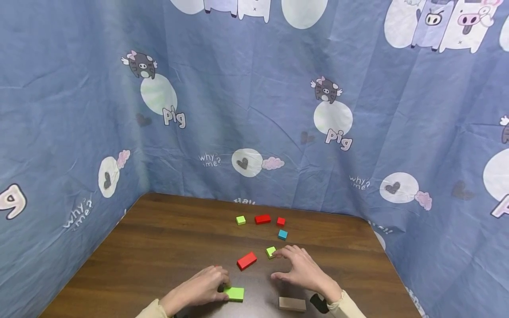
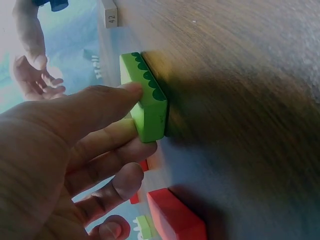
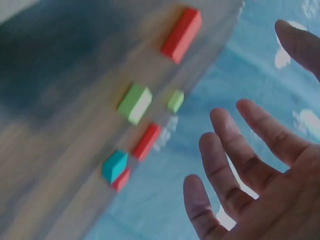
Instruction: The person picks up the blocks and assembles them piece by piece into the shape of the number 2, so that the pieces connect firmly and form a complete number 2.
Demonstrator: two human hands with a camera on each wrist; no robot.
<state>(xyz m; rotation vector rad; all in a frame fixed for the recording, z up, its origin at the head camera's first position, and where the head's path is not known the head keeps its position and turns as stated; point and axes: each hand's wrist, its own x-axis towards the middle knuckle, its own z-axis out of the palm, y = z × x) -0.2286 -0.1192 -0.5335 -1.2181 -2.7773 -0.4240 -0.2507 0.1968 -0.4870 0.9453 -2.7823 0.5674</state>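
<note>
My left hand (image 1: 200, 286) pinches a long bright green block (image 1: 235, 294) at its left end. In the left wrist view a dark green scalloped edge shows on this block (image 2: 153, 112), with the thumb on that face and fingers behind. My right hand (image 1: 305, 270) is held above the table with its fingers spread and relaxed, gripping nothing. Its fingertips lie beside a small light green block (image 1: 271, 252) in the head view; whether they touch cannot be told there, but the right wrist view shows them apart from the blocks. A red block (image 1: 247, 261) lies between the hands.
A plain wooden block (image 1: 292, 304) lies at the front, below the right hand. Farther back are a small green block (image 1: 240, 220), a long red block (image 1: 262, 219), a small red block (image 1: 281, 221) and a blue block (image 1: 282, 234). Patterned blue cloth (image 1: 246, 110) hangs behind the brown table (image 1: 179, 234).
</note>
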